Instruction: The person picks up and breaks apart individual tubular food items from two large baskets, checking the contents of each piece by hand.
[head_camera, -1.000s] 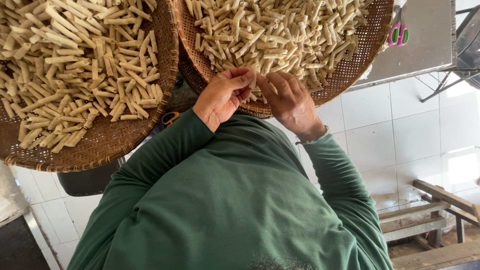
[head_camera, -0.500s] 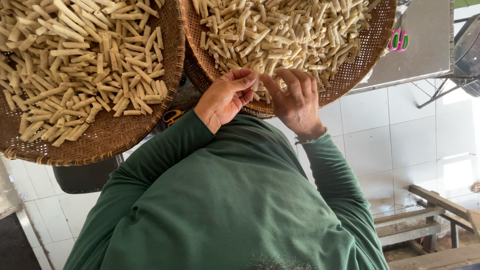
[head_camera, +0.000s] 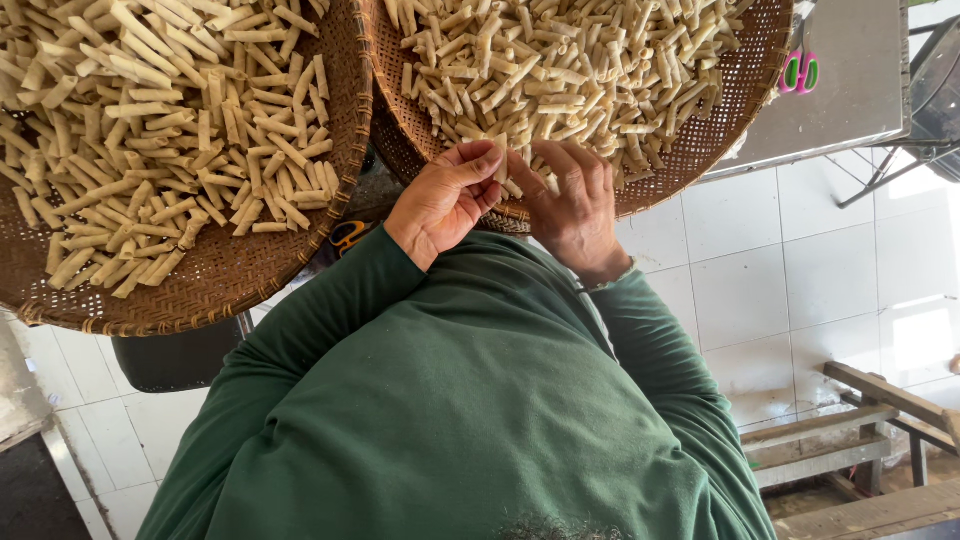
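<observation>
Left hand (head_camera: 445, 200) and right hand (head_camera: 575, 205) pinching 1 pale roll (head_camera: 499, 155), woven tray (head_camera: 745, 95) rim

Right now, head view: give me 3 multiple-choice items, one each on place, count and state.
1. The scissors with pink and green handles lie
A. in the left tray
B. on the grey metal tabletop
C. on the floor tiles

2. Woven trays of pale rolls in view
A. one
B. two
C. four

3. The left hand
A. pinches one pale roll
B. lies flat on the floor
C. holds the scissors

Key:
1 B: the scissors rest on the tabletop, just past the right tray.
2 B: only the left tray and the right tray show.
3 A: the left hand has its fingertips closed on a roll at the right tray's near rim.
</observation>
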